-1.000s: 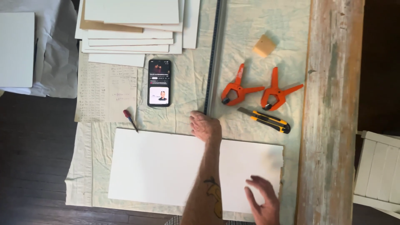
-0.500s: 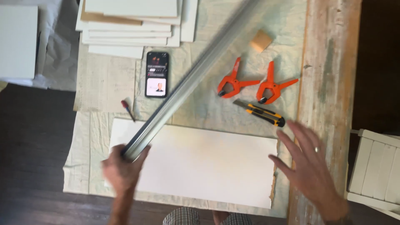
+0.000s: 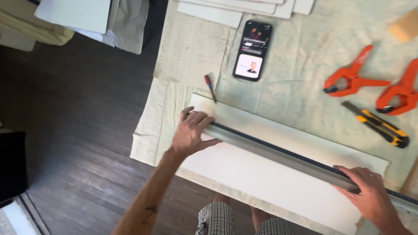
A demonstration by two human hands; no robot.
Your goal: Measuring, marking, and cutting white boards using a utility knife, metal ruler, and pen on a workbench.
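A: We are looking down at a pale cloth (image 3: 187, 56) spread over a dark wooden floor (image 3: 87, 130). What is lying around our work?

B: Beyond the white board (image 3: 261, 174) we are seeing a red-capped pen (image 3: 210, 87) just off its far corner, and a phone (image 3: 252, 50) with a lit screen farther up. To the right, two orange spring clamps (image 3: 352, 78) (image 3: 400, 91) are lying side by side, and a yellow and black utility knife (image 3: 376, 124) is resting just below them, near the board's far edge. More pale boards (image 3: 226, 8) are stacked at the top.

A: Where is the straightedge?

B: The long metal straightedge (image 3: 278, 152) is lying flat across the white board, running lengthwise on a slant from upper left to lower right, its right end passing beyond the board's edge.

A: And our hands?

B: Our left hand (image 3: 193, 130) is pressing down on the left end, fingers spread over the metal, thumb alongside its near edge; it is holding the ruler down, not wrapping it. Our right hand (image 3: 368, 193) is lying palm down over the right end, fingers (image 3: 348, 174) curled over the top. Both forearms are reaching out from below.

A: How much room are we having?

B: The knife and clamps are sitting apart from the ruler. The cloth's left edge is lying close to our left hand, with bare floor past it.
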